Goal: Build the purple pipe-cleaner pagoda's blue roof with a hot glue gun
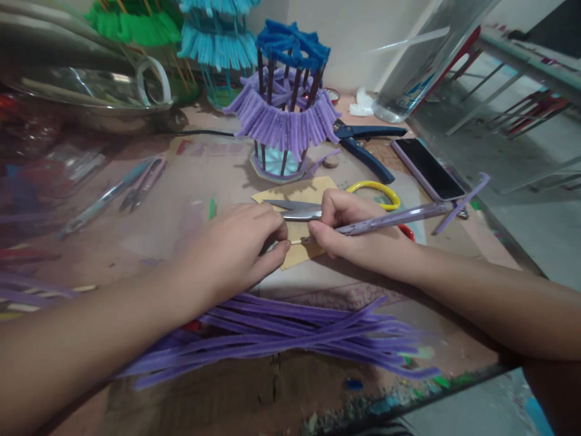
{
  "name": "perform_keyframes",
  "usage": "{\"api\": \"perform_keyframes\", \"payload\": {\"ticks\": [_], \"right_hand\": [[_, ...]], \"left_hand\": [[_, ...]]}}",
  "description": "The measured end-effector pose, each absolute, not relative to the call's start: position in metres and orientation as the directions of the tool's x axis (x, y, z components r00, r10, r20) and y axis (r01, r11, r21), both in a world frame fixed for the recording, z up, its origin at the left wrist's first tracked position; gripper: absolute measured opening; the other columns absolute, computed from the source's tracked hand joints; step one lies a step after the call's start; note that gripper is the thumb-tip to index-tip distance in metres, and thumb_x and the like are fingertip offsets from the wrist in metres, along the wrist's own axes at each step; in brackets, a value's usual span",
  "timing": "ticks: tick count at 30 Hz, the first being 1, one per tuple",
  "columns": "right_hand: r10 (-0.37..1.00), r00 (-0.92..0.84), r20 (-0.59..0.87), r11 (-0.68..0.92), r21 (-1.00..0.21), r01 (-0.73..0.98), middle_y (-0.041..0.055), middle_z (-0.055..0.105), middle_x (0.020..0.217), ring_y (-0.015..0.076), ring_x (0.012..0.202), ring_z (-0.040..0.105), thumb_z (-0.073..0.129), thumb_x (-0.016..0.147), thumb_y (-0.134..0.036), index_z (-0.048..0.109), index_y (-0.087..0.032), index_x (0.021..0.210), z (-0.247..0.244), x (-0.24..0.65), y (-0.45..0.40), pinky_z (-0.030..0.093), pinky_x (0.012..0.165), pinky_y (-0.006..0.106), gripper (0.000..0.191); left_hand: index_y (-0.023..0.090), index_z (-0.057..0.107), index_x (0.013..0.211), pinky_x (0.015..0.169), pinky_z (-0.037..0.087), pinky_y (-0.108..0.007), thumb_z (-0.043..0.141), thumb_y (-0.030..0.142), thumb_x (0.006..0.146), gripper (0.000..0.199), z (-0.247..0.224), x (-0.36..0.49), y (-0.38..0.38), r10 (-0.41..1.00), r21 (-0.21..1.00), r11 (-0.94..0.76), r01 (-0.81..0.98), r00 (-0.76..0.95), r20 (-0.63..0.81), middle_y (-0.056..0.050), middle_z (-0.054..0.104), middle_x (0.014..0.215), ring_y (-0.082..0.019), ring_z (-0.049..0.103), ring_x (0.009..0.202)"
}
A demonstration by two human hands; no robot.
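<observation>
Between the fingertips of my left hand (240,242) is a thin pale stick (296,242), most of it hidden by the fingers. My right hand (347,221) is closed around a pen (394,219) with a clear purplish barrel, its tip meeting the stick's right end. Under both hands lies a yellow piece of card (295,261). Scissors (302,214) with yellow and red handles rest across the card, their blades passing between my hands. Nearer me, a bundle of purple pipe cleaners (290,333) spreads over the table.
Behind my hands stands a small tower (290,124) of purple and blue pipe cleaners on brown posts. Blue-handled pliers (367,154), a phone (427,168) and a plastic bottle (403,85) are at right. A metal bowl (100,112) and small pliers (143,183) are at left.
</observation>
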State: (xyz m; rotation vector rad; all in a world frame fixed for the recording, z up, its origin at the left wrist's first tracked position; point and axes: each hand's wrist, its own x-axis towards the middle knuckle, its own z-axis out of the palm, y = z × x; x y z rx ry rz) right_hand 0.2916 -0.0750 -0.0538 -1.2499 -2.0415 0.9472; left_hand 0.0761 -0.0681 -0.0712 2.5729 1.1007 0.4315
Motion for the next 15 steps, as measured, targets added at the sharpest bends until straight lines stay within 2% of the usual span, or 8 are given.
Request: {"api": "perform_keyframes", "payload": {"ticks": [4, 15], "right_hand": [[0.913, -0.391, 0.113, 0.307, -0.822, 0.480, -0.0062, 0.052, 0.056, 0.0078, 0.049, 0.043, 0.064, 0.086, -0.025, 0.045, -0.022, 0.069, -0.0544, 0.2924, -0.0747, 0.029, 0.047, 0.023, 0.025], [0.908, -0.403, 0.110, 0.312, -0.820, 0.480, -0.0052, 0.052, 0.059, 0.0091, 0.053, 0.044, 0.063, 0.086, -0.026, 0.044, -0.022, 0.070, -0.0577, 0.2925, -0.0742, 0.030, 0.048, 0.023, 0.025]], "left_hand": [[0.019, 0.062, 0.088, 0.067, 0.039, -0.032, 0.051, 0.026, 0.093, 0.014, -0.0713, 0.0750, -0.0686, 0.702, 0.376, -0.697, 0.610, 0.687, 0.188, -0.003, 0.063, 0.083, -0.019, 0.057, 0.076], [0.019, 0.061, 0.080, 0.068, 0.041, -0.031, 0.051, 0.025, 0.093, 0.017, -0.0708, 0.0758, -0.0672, 0.692, 0.360, -0.707, 0.609, 0.701, 0.173, -0.004, 0.063, 0.082, -0.018, 0.057, 0.075]]}}
